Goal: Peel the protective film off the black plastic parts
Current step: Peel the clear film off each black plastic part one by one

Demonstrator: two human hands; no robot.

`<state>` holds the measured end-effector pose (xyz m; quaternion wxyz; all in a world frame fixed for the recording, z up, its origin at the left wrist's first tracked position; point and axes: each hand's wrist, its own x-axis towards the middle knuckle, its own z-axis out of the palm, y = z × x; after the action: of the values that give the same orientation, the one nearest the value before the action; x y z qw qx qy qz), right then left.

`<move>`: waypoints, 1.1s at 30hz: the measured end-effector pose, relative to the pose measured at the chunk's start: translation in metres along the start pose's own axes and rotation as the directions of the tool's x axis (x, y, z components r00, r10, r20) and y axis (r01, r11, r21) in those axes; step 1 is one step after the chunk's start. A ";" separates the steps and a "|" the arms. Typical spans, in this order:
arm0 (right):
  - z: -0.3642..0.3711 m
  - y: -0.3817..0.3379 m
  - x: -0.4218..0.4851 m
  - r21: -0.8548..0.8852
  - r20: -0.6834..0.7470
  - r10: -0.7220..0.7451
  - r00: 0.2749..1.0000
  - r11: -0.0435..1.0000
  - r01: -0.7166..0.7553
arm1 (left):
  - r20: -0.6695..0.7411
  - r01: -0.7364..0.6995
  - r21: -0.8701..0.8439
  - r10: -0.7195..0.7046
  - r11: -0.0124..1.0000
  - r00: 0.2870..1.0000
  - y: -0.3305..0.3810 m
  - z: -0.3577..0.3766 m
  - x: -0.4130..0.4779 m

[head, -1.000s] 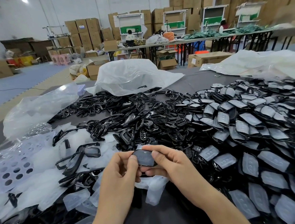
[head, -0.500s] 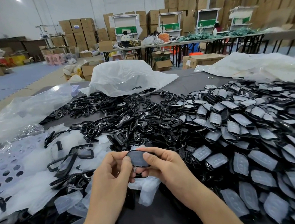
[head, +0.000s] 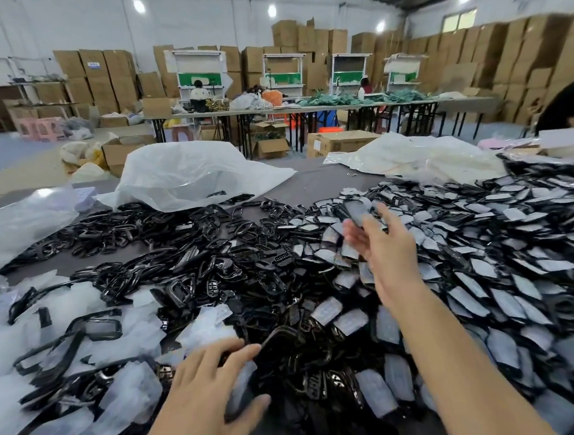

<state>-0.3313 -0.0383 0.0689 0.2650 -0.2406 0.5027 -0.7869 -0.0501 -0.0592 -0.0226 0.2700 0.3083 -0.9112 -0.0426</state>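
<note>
1. Left hand: low and near, fingers almost straight and spread, thumb wide. A film piece lies between thumb and fingers; no clear grip.
2. Right hand: stretched out over the heap of film-covered parts.
3. Black part at its fingertips, blurred; cannot tell if held.
4. Loose film heaped left; bare frames behind, on the table.
</note>
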 end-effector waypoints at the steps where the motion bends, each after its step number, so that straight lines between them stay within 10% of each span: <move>1: -0.008 -0.004 0.009 -0.020 -0.085 -0.012 0.996 1.000 0.010 | 0.009 -0.009 0.070 0.009 0.998 1.000 -0.001 0.003 0.000; 5: -0.018 0.010 0.001 -0.235 -0.141 -0.014 0.990 0.972 -0.020 | -0.016 0.144 0.207 -0.143 0.968 0.990 -0.014 -0.001 0.002; 11: 0.031 0.058 -0.067 -0.454 0.255 -0.056 0.965 0.875 0.170 | -0.039 0.243 0.251 -0.241 0.937 0.970 -0.024 -0.011 0.004; 19: 0.076 0.117 -0.112 -0.628 0.760 0.016 0.650 0.272 0.729 | -0.159 0.534 -0.207 -0.567 0.820 0.808 -0.035 -0.016 0.007; 24: 0.076 0.123 -0.110 -0.622 0.780 -0.015 0.626 0.093 0.778 | -0.191 0.485 -0.340 -0.564 0.805 0.803 -0.038 -0.023 0.007; 29: 0.073 0.118 -0.111 -0.650 0.753 -0.055 0.656 0.101 0.753 | -0.215 0.467 -0.411 -0.581 0.783 0.785 -0.038 -0.024 0.012; 33: 0.076 0.110 -0.117 -0.625 0.717 -0.128 0.685 0.318 0.713 | -0.214 0.451 -0.481 -0.600 0.752 0.771 -0.036 -0.025 0.012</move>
<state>-0.1758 -0.0508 -0.0166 0.0032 -0.6821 0.6450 -0.3445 -0.0255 -0.0925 -0.0047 0.4637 0.4961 -0.6909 -0.2481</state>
